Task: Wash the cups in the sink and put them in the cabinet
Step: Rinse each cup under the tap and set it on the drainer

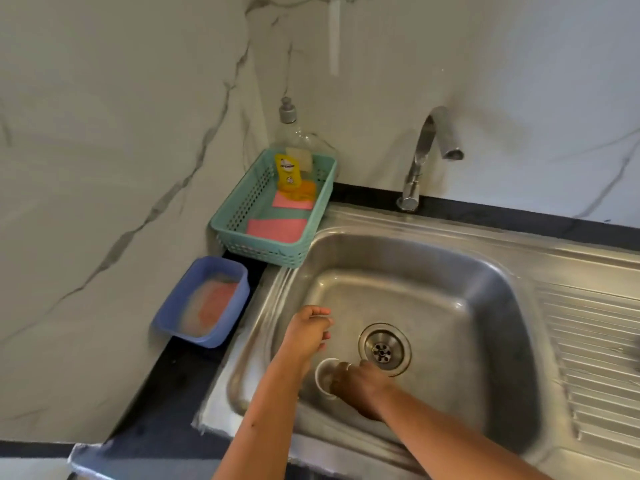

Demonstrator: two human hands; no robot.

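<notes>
1. Coming in low from the bottom edge: left forearm up the middle, right forearm slanting in from the lower right, both out over the sink.
2. Right hand down on the basin floor, just beside the drain, fingers curled round the cup.
3. Left hand just beyond it, near the basin's left wall, fingers bent inward. Gripping anything? Too blurred to tell.
4. Off to the left on the counter: teal basket with pink cloths and a yellow bottle, blue tub nearer. Tap at the back.
5. White rim of the cup turned up and to the left, long axis tilting down-right under the right hand's fingers, body mostly hidden there.
</notes>
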